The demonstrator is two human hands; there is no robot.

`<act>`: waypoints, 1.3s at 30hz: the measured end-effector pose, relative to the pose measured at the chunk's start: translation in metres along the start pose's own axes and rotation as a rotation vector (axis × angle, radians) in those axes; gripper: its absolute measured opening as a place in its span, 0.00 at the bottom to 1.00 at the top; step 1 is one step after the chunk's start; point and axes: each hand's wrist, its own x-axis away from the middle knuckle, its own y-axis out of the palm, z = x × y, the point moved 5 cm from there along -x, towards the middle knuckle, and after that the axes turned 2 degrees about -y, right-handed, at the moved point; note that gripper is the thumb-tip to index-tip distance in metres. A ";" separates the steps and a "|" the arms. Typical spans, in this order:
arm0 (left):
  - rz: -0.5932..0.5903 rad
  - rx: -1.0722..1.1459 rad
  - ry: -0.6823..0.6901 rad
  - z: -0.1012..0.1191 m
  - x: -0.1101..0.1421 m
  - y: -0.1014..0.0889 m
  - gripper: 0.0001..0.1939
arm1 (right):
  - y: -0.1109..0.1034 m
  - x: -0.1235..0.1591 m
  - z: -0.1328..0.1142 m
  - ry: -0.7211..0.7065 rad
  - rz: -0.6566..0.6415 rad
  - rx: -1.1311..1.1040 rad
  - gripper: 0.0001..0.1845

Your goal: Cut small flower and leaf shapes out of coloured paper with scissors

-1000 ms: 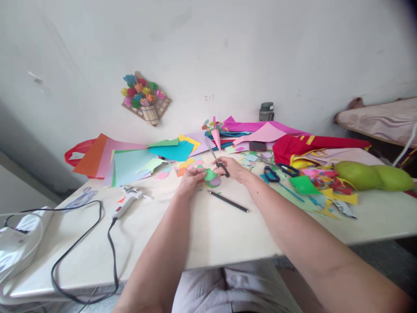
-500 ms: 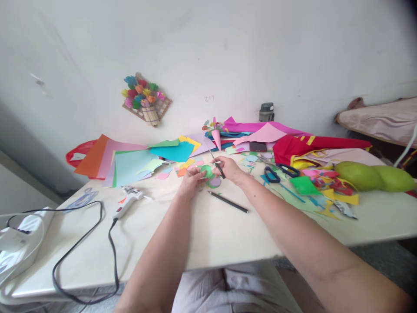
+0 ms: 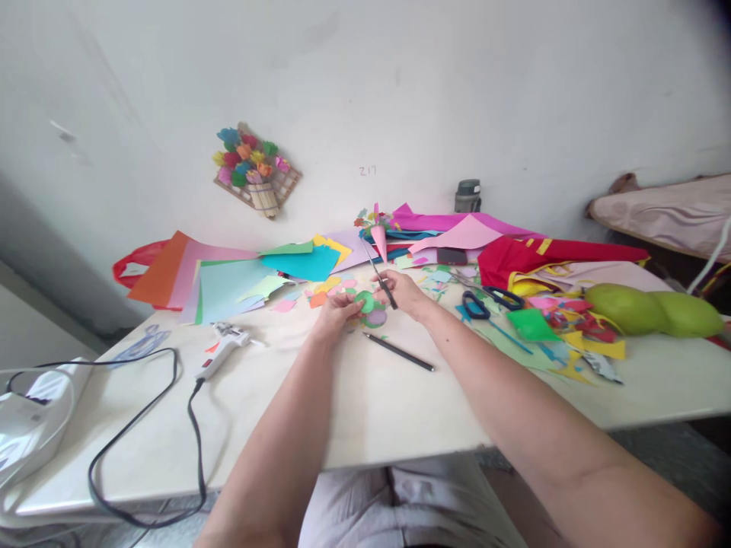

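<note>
My left hand (image 3: 341, 310) is closed in a pinch on the edge of a small round green paper piece (image 3: 364, 302), just above the table. My right hand (image 3: 401, 295) is closed around a slim tool with a dark handle (image 3: 387, 294). The tool's long, thin metal end points away from me and up; its exact kind is not clear. Below the hands lie more round paper pieces, among them a purple one (image 3: 375, 319). A black pen (image 3: 398, 352) rests on the table nearer to me.
On the left are a glue gun (image 3: 222, 356), its black cord and a power strip (image 3: 43, 411). Coloured paper sheets (image 3: 231, 289) lie behind. To the right are dark-handled scissors (image 3: 476, 305), paper scraps and green fruit-like shapes (image 3: 628, 308). A paper-flower cone (image 3: 379, 240) stands at the back.
The green paper piece has turned slightly between my left fingers. The slim tool has shifted a little and stays in my right hand.
</note>
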 end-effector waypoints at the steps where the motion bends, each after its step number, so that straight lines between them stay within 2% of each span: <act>1: -0.004 -0.005 -0.010 0.000 0.000 0.001 0.17 | 0.001 -0.001 0.001 -0.002 -0.002 0.002 0.18; 5: -0.010 0.050 -0.031 0.000 0.002 0.005 0.18 | 0.004 -0.002 0.004 0.005 0.038 -0.007 0.19; 10: 0.049 0.147 0.022 0.003 0.001 0.002 0.17 | 0.008 0.001 0.003 0.053 0.060 -0.003 0.18; 16: 0.119 0.164 -0.008 0.003 0.000 -0.007 0.19 | 0.002 0.003 0.008 0.172 -0.042 0.123 0.18; 20: 0.155 0.200 -0.001 0.003 0.000 -0.010 0.21 | -0.002 0.005 0.007 0.183 -0.174 0.242 0.15; 26: 0.155 0.219 0.016 0.005 0.001 -0.011 0.19 | 0.000 0.008 0.011 0.174 -0.352 0.292 0.15; 34: 0.184 0.257 -0.023 0.001 0.000 -0.014 0.18 | 0.000 0.006 0.019 0.182 -0.407 0.339 0.13; 39: 0.174 0.257 -0.028 0.002 0.001 -0.012 0.17 | 0.001 0.005 0.023 0.198 -0.394 0.271 0.11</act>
